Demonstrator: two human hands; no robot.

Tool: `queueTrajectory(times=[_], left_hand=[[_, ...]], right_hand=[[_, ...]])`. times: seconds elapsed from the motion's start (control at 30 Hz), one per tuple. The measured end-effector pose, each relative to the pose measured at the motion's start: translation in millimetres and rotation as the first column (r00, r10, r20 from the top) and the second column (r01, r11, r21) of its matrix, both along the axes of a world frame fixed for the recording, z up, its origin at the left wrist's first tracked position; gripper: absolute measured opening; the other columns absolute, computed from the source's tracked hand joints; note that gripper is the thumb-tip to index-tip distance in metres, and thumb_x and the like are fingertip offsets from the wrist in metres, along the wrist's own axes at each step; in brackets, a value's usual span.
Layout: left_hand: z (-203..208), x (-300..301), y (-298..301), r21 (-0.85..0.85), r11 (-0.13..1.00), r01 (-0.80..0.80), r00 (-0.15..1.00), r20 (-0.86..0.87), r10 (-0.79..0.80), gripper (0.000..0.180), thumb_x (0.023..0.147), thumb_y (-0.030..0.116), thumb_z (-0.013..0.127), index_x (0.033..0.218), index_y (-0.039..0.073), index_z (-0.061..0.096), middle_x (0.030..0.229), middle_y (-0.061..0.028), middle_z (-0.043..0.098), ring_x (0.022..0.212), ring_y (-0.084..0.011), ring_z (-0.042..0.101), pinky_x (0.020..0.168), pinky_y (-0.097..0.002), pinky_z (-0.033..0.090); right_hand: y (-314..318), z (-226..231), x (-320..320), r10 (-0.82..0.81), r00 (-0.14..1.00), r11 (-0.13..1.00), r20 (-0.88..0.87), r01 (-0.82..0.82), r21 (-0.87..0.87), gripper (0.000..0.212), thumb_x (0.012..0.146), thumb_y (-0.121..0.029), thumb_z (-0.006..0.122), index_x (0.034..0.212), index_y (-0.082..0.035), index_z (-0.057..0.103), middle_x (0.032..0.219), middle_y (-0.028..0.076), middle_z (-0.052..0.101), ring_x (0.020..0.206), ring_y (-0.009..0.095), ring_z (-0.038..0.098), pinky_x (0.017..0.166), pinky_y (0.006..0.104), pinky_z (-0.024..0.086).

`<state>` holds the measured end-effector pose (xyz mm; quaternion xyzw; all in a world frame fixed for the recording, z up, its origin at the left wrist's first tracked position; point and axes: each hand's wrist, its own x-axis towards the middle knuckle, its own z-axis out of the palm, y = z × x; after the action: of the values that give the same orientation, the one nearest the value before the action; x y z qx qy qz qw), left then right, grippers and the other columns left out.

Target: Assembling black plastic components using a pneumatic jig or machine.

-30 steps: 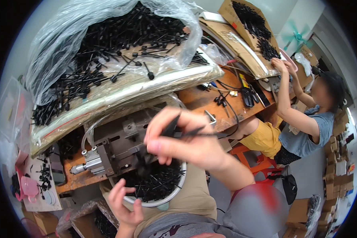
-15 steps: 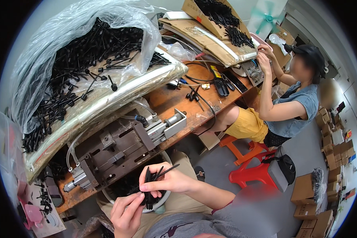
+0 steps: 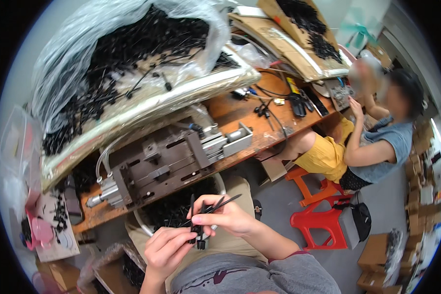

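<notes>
1. The right hand point(image 3: 230, 216) holds a small bunch of black stemmed pieces point(image 3: 201, 243), its thumb and fingers closed narrowly around the thin stems.
2. Within that grip the stems fan out: at least 1 points up past the fingers, and another slants out over the back of the hand; the exact count cannot be told.
3. The left hand point(image 3: 166, 249) meets the bunch from the other side, its thumb and fingertips drawn together in a narrow pinch at the thicker, lower ends; its fingers hide part of what they grip.
4. The 2 hands are close together, the bunch between them, in front of the grey shirt point(image 3: 230, 269).
5. Just beyond the hands, a pale-rimmed tub point(image 3: 221, 184) holds more black pieces.
6. Farther off, a brown metal fixture point(image 3: 174, 149) sits along the near edge of the wooden bench point(image 3: 230, 115), apart from both hands.
</notes>
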<state>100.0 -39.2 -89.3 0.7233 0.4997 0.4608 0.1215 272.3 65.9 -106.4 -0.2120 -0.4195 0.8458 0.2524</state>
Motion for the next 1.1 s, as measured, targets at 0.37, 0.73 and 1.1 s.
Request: queueTrajectory(times=[0.37, 0.73, 1.1], left_hand=[[-12.0, -10.8, 7.6, -0.002, 0.999, -0.050, 0.997, 0.058, 0.050, 0.030, 0.061, 0.001, 0.078, 0.090, 0.005, 0.073, 0.088, -0.0077, 0.068, 0.072, -0.0218, 0.065, 0.060, -0.0294, 0.050], [-17.7, -23.0, 12.2, -0.020, 1.000, -0.022, 0.993, 0.115, 0.024, 0.028, 0.067, 0.000, 0.075, 0.094, 0.002, 0.072, 0.093, -0.0100, 0.068, 0.073, -0.0213, 0.066, 0.061, -0.0294, 0.053], [-18.6, -28.3, 14.5, -0.026, 0.996, -0.089, 0.988, 0.122, 0.092, 0.027, 0.070, 0.000, 0.074, 0.097, 0.001, 0.072, 0.103, -0.0123, 0.066, 0.081, -0.0230, 0.067, 0.065, -0.0301, 0.055]], right_hand=[[12.9, 2.0, -13.5, -0.016, 0.996, 1.000, 0.086, 0.014, 0.026, 0.012, 0.088, -0.010, 0.067, 0.094, -0.001, 0.063, 0.095, 0.008, 0.066, 0.058, 0.005, 0.057, 0.049, 0.0191, 0.045], [20.3, -4.4, -23.4, 0.012, 0.993, 1.000, 0.115, -0.014, 0.013, 0.013, 0.087, -0.011, 0.069, 0.094, -0.001, 0.062, 0.099, 0.007, 0.066, 0.059, 0.004, 0.058, 0.050, 0.0177, 0.046], [24.0, -6.3, -23.6, -0.098, 0.984, 0.992, 0.151, 0.084, 0.098, 0.013, 0.088, -0.007, 0.066, 0.099, 0.000, 0.063, 0.084, 0.006, 0.065, 0.058, 0.007, 0.057, 0.050, 0.0197, 0.045]])
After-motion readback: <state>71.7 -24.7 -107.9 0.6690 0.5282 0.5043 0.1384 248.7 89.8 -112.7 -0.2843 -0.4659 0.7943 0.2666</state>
